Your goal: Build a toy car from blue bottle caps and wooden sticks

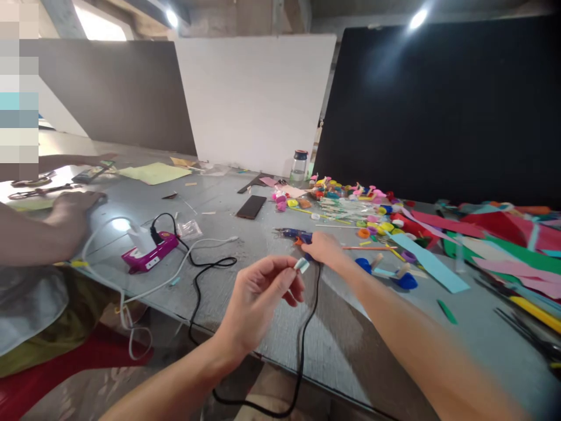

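My left hand (258,292) is raised over the near edge of the grey table (228,275), its fingers pinched on a small pale paper piece (301,265). Farther out, my right hand (322,247) reaches to a blue glue gun (294,234) lying on the table and closes over its handle end. The gun's black cord (307,333) runs back toward me and off the table edge.
A magenta power strip (149,252) with plugs and white cables sits left. Another person's arm and hand (65,213) rest at the far left. A dark phone (251,206), a jar (299,165), colourful paper strips (429,263) and small craft pieces (350,202) crowd the right.
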